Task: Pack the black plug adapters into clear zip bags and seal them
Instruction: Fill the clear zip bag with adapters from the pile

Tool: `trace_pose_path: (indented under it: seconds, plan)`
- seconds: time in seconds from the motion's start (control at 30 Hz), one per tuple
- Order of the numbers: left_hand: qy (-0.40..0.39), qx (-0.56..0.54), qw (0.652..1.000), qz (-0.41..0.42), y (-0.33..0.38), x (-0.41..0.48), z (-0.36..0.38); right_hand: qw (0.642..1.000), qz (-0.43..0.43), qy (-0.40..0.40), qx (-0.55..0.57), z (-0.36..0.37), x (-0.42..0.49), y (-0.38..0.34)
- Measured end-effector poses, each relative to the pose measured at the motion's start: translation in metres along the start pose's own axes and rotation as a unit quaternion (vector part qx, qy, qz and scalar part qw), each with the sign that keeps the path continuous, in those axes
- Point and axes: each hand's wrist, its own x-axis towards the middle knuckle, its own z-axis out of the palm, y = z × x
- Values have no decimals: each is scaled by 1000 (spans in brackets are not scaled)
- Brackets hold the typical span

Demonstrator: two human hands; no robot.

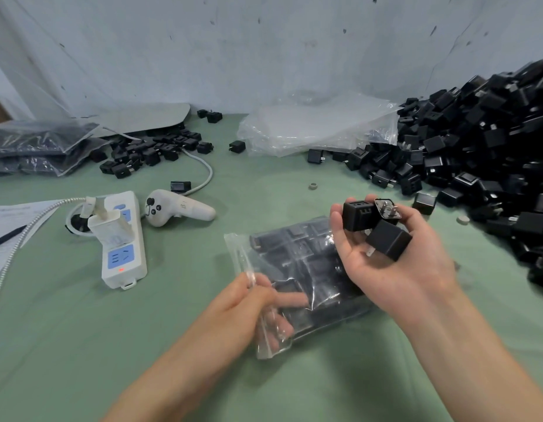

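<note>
A clear zip bag lies on the green table, packed with several black plug adapters. My left hand pinches the bag's open mouth, with fingers inside the plastic. My right hand hovers above the bag's right end, palm up, cupping three black plug adapters. One of the three shows its metal prongs. A big heap of loose black adapters fills the right side of the table.
A stack of empty clear bags lies at the back centre. Filled bags and more loose adapters sit at back left. A white power strip, a white controller and papers lie on the left.
</note>
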Motion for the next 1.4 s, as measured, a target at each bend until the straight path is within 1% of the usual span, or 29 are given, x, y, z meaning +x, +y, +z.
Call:
trace_pose_path:
  seconds: [0.03,0.07,0.1,0.13,0.17,0.2,0.23,0.3,0.33,0.4,0.5,0.57,0.6,0.67,0.73,0.8,0.83,0.9,0.97,1.0,1.13,1.17,1.23,1.3,1.37,1.4]
  plan:
    - [45,-3,999,25,1,2,-5,1000,3,-2,-1,0,-1,2]
    - [120,15,991,62,2,4,-10,1000,7,-6,-2,0,-2,3]
    - [208,50,970,113,5,6,-15,1000,13,-9,-4,0,-2,5]
    - [271,81,944,168,8,6,-18,1000,21,-13,-6,1,-3,8]
    - [289,98,927,217,12,6,-17,999,30,-17,-8,1,-4,11]
    - [270,105,923,253,17,5,-13,999,40,-21,-10,1,-4,15]
    - [231,114,927,272,21,5,-6,998,51,-23,-17,2,-5,20]
    - [170,173,928,281,26,9,10,996,78,-32,-37,0,-6,31]
    - [160,211,921,287,27,13,15,993,97,-39,-46,0,-7,35]
    - [164,276,897,303,29,21,21,988,131,-54,-65,2,-10,41]
    - [182,313,878,313,29,23,24,986,145,-52,-65,6,-13,43]
    - [189,298,881,315,25,21,26,985,149,-45,-74,7,-13,42]
    - [191,270,890,314,24,20,27,984,149,-48,-80,8,-13,42]
    - [197,174,913,311,28,17,21,983,157,-58,-81,10,-13,41]
    - [218,62,928,294,33,13,1,984,155,-53,-63,12,-12,33]
    - [231,-22,942,241,31,8,-25,991,131,-33,-23,14,-11,21]
    - [238,-30,951,197,25,5,-36,993,115,-23,-7,16,-10,13]
    - [238,-3,967,95,11,1,-50,996,92,-1,4,17,-8,0]
    - [196,-4,980,31,0,3,-51,997,75,15,2,16,-5,-11]
    - [167,-7,986,24,-3,2,-49,997,69,19,2,16,-4,-16]
    - [37,-13,998,44,-4,2,-25,999,38,25,22,12,-1,-29]
    - [34,9,998,54,-5,3,-18,999,33,27,22,11,0,-31]
    - [83,83,989,87,-5,6,-7,999,24,30,20,9,1,-35]
    - [107,112,982,105,-6,8,-4,999,15,35,17,8,2,-39]
    - [99,100,986,93,-5,9,-7,999,6,46,24,8,2,-43]
    - [100,62,990,76,-3,9,-10,998,2,51,29,8,2,-46]
